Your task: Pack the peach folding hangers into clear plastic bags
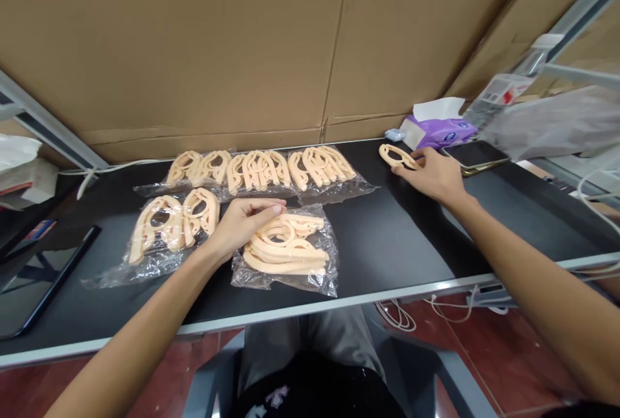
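Note:
My right hand (436, 172) pinches a beige folding clothes hanger (394, 156), folded up, at the back right of the black table. My left hand (248, 224) is closed at the upper left edge of a clear plastic bag (329, 269), thumb and fingers together. Inside this bag lie several beige folding hangers (285, 253), near the table's front edge. Part of the bag is hidden under my left hand. Left of it, another clear bag of folded hangers (167, 221) lies flat, partly behind my forearm.
Several more bagged hangers (259, 169) form a row along the cardboard wall (217, 50). A purple tissue pack (438, 132), a phone (477, 154) and a plastic bottle (508, 88) stand or lie at the right. A dark tablet-like device (43, 276) lies at the left.

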{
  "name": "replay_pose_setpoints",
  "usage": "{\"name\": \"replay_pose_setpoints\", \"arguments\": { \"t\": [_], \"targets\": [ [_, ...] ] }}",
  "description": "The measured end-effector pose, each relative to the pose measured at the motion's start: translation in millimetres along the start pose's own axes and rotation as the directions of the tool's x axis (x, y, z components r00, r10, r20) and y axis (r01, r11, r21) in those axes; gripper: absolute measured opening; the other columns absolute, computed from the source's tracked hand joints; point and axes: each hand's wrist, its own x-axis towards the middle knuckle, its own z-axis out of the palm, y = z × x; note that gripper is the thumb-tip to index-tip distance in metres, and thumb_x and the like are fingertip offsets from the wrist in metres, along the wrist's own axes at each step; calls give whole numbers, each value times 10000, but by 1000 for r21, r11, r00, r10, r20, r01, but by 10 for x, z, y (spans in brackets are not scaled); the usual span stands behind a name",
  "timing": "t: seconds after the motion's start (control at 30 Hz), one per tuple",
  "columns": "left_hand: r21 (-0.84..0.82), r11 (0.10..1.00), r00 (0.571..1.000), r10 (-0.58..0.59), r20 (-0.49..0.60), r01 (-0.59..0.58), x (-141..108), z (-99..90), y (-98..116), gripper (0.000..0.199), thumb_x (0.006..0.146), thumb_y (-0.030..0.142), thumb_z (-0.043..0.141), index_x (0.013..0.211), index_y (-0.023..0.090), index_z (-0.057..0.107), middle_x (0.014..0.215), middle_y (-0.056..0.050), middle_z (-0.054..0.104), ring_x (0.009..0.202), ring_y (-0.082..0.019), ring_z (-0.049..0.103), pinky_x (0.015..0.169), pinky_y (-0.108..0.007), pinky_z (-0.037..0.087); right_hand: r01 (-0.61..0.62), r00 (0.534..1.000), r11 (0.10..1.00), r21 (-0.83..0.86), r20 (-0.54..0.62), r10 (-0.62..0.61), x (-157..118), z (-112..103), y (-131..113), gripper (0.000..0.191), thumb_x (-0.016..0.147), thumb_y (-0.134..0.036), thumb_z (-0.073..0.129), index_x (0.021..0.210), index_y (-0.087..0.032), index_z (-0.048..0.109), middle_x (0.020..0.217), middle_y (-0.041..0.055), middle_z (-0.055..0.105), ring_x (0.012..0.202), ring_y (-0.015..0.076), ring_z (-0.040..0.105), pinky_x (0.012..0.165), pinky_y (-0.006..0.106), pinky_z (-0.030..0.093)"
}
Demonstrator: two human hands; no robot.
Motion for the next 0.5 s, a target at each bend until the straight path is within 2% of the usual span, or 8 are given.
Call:
{"name": "replay_pose_setpoints", "arguments": {
  "t": [0.07, 0.13, 0.17, 0.23, 0.3, 0.37, 0.5],
  "targets": [
    [-7, 1000, 1000, -3, -2, 3, -3, 1, -2, 324, 723, 492, 856, 909, 227, 840, 1227, -86, 758, 1164, -287, 695, 1061, -409, 524, -43, 999, 955, 292, 22, 38, -142, -93, -9, 476, 646, -516, 806, 991, -218, 668, 935, 114, 760, 953, 359, 712, 918, 544, 525],
    [-18, 1000, 1000, -14, -8, 14, -7, 4, -3, 325, 720, 486, 860, 915, 226, 839, 1227, -86, 757, 1162, -289, 695, 1059, -417, 527, -83, 993, 793, 603, 115, 17, -377, -194, -21, 461, 598, -493, 851, 931, -252, 643, 872, 78, 761, 881, 333, 726, 859, 535, 567],
    [-28, 999, 1000, -22, -12, 21, -8, 5, -2, 330, 720, 483, 862, 925, 225, 838, 1229, -86, 756, 1161, -288, 696, 1057, -417, 529, -89, 983, 696, 713, 175, -53, -526, -240, -27, 464, 591, -481, 869, 926, -261, 636, 882, 74, 765, 887, 328, 732, 864, 536, 574],
    [-50, 998, 999, -36, -19, 35, -11, 8, -1, 345, 716, 477, 869, 946, 223, 836, 1235, -86, 754, 1154, -285, 700, 1049, -413, 535, -62, 968, 640, 766, 201, -147, -855, -317, -32, 486, 577, -508, 883, 906, -276, 612, 941, 55, 776, 932, 304, 742, 891, 499, 587],
    [-69, 997, 999, -49, -22, 47, -12, 10, -1, 361, 708, 474, 878, 959, 220, 834, 1229, -90, 756, 1145, -283, 705, 1039, -406, 542, 56, 936, 587, 808, 163, -312, -1173, -369, -27, 503, 575, -438, 920, 918, -274, 589, 1013, 52, 765, 1005, 288, 731, 922, 470, 587],
    [-81, 995, 998, -65, -21, 63, -12, 9, -5, 387, 701, 480, 885, 976, 213, 832, 1204, -97, 765, 1134, -286, 709, 1030, -406, 548, 156, 894, 563, 812, 125, -429, -1421, -396, -17, 461, 643, -382, 904, 959, -281, 583, 1079, 53, 745, 1035, 264, 717, 939, 439, 584],
    [-85, 994, 997, -75, -14, 74, -4, -3, -27, 429, 696, 500, 887, 996, 200, 826, 1211, -103, 761, 1119, -283, 716, 1024, -408, 554, 227, 829, 483, 846, 93, -552, -1623, -379, -25, 424, 700, -284, 876, 985, -288, 562, 1124, 55, 727, 1048, 236, 701, 913, 380, 582]
  ]
}}
